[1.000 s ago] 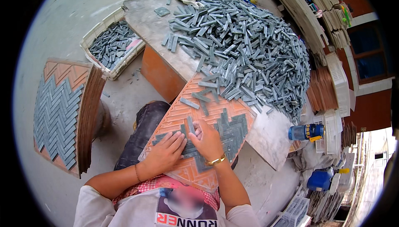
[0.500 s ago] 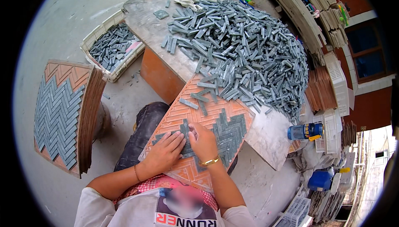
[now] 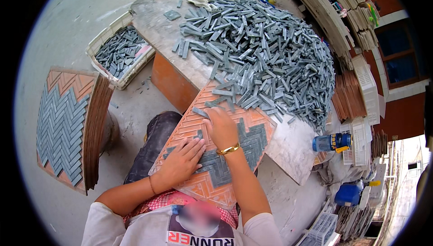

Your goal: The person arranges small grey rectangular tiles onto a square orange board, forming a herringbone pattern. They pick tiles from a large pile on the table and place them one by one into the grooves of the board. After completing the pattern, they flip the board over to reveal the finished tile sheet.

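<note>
Across my lap leans an orange grooved board (image 3: pixel 173 140), partly filled with grey stone strips (image 3: pixel 251 144) in a herringbone pattern. My left hand (image 3: pixel 184 159) lies flat over the set strips, fingers stretched out and covering part of the pattern. Higher on the board, my right hand (image 3: pixel 221 128) is bent around the loose strips, with a gold bangle on its wrist. Its fingertips close on the end of a grey stone strip (image 3: pixel 199 112). Other loose strips (image 3: pixel 222 93) lie just beyond the fingers, at the pile's edge.
A large heap of grey strips (image 3: pixel 270 56) covers the table (image 3: pixel 158 18). To the left stand a cream crate (image 3: pixel 123 82) of strips and a stack of boards (image 3: pixel 97 133), the top one patterned. A blue bottle (image 3: pixel 327 143) lies at the right, above a blue jug (image 3: pixel 348 195).
My right hand has moved up and away from the set strips to the loose ones, uncovering more of the pattern. My left hand has shifted slightly right, still flat on the board.
</note>
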A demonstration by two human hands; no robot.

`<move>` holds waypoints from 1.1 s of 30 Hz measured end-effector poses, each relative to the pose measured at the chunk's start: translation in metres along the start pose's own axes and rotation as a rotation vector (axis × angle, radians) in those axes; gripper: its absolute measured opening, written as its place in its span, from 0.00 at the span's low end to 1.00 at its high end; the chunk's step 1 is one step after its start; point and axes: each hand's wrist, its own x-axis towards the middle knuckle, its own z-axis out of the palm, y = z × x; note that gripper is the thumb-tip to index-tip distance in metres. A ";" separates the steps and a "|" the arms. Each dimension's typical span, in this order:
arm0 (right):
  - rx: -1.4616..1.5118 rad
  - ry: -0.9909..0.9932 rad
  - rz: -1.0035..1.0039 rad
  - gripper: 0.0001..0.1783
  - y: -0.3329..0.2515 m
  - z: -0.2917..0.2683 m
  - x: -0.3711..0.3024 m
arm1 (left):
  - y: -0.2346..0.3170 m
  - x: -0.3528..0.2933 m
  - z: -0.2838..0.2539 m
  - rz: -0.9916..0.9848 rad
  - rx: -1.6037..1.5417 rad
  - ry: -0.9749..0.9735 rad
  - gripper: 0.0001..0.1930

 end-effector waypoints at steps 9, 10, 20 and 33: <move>0.514 -0.236 0.449 0.12 0.011 -0.012 -0.038 | 0.002 -0.007 0.000 -0.033 -0.005 -0.010 0.33; 0.549 -0.209 0.448 0.11 0.012 -0.010 -0.044 | 0.002 -0.008 0.001 -0.036 -0.007 -0.012 0.33; 0.238 -0.155 0.317 0.07 -0.003 -0.014 -0.043 | 0.002 -0.006 0.003 -0.027 -0.024 0.019 0.33; 0.549 -0.212 0.585 0.08 -0.003 -0.009 -0.047 | -0.009 0.004 -0.021 -0.020 -0.138 0.222 0.27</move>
